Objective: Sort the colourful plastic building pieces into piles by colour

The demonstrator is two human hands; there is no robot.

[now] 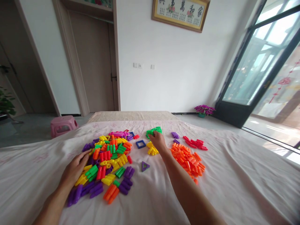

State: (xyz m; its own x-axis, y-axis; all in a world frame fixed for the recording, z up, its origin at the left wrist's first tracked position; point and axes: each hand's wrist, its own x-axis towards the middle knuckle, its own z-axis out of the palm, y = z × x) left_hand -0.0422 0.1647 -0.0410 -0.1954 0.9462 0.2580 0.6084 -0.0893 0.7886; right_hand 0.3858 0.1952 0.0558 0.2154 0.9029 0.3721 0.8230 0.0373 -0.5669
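Note:
A mixed pile of plastic tube building blocks (110, 164) in yellow, purple, green, red and orange lies on the left of the cloth. At its left edge rests my left hand (73, 170), fingers stretched out and touching the blocks, thumb apart. My right hand (158, 140) reaches to the far middle, where its curled fingers close on a green tube block at a heap of green blocks (157, 128); the fingertips are partly hidden. Just below that hand sits a small group of yellow blocks (152, 149). Orange blocks (187, 160) form a heap right of my right forearm.
Red blocks (195, 143) and a few purple blocks (174, 135) lie at the back right. A blue square frame (141, 141) and a purple triangle frame (142, 166) lie mid-cloth (150, 200). A pink stool (64, 122) stands beyond on the left.

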